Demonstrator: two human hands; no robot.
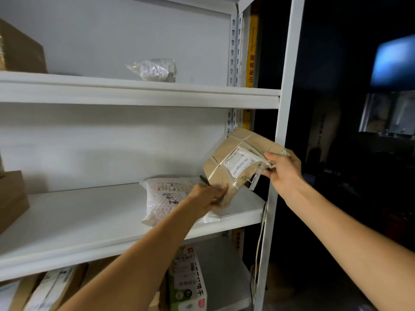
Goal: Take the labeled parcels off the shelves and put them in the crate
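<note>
A brown paper parcel (226, 158) with a white label and clear tape is lifted, tilted, above the right end of the middle shelf (89, 216). My left hand (208, 196) grips its lower corner; a dark pen-like thing sticks up behind that hand. My right hand (283, 169) pinches its torn upper right edge. A white bubble-wrap parcel (161, 198) with a label and handwriting lies on the middle shelf just under my left wrist. No crate is in view.
A small clear-wrapped bundle (155, 69) sits on the upper shelf (134, 95). Brown boxes (12, 198) stand at the far left. The bottom shelf holds a green-and-white labeled box (188, 283) and other cartons. The white upright post (278, 135) stands beside my right hand; darkness lies to the right.
</note>
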